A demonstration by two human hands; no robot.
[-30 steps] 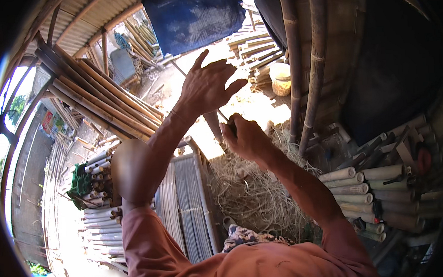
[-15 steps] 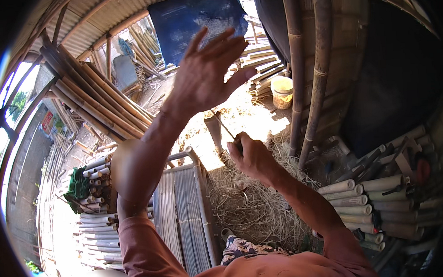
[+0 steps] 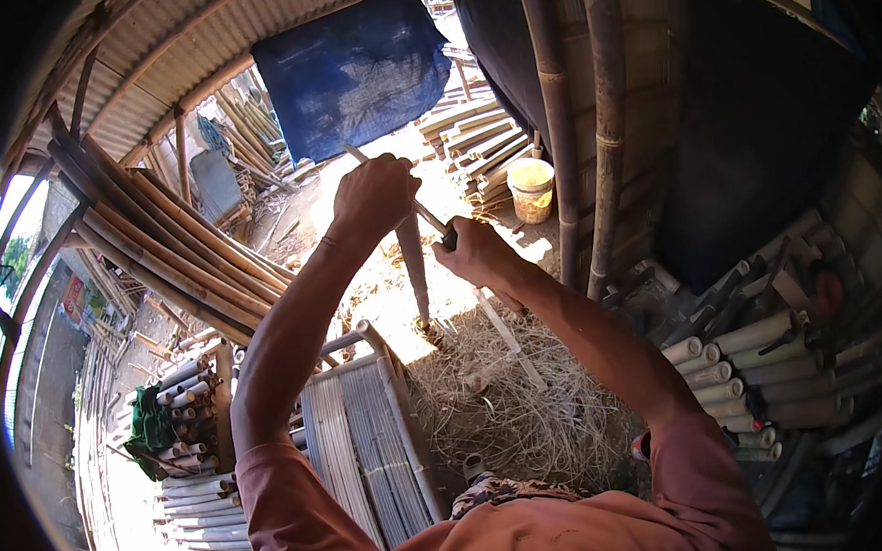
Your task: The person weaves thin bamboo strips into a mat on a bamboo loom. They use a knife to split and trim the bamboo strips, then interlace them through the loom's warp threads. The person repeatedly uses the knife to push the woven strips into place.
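My left hand (image 3: 372, 194) is closed, knuckles up, round a narrow bamboo strip (image 3: 353, 152) whose pale end pokes out beyond the fist. Close by on the right, my right hand (image 3: 475, 251) grips the dark handle of a knife (image 3: 449, 237); the blade is mostly hidden between the two hands. Below the right hand a pale length (image 3: 510, 338) slants down over the shavings, perhaps the same strip; I cannot tell whether they join. A wooden stake (image 3: 413, 267) stands upright just beneath my hands.
Fibrous shavings (image 3: 527, 401) cover the ground. A bamboo rack with slats (image 3: 365, 444) stands left of my legs. Cut bamboo lies stacked on the right (image 3: 726, 380) and left (image 3: 204, 507). A whitish bucket (image 3: 532, 189) and bamboo poles (image 3: 606, 127) stand beyond.
My left hand was raised and spread; it has come down and closed round the strip. My right hand, still holding the knife, has moved up near it. The view has shifted slightly.
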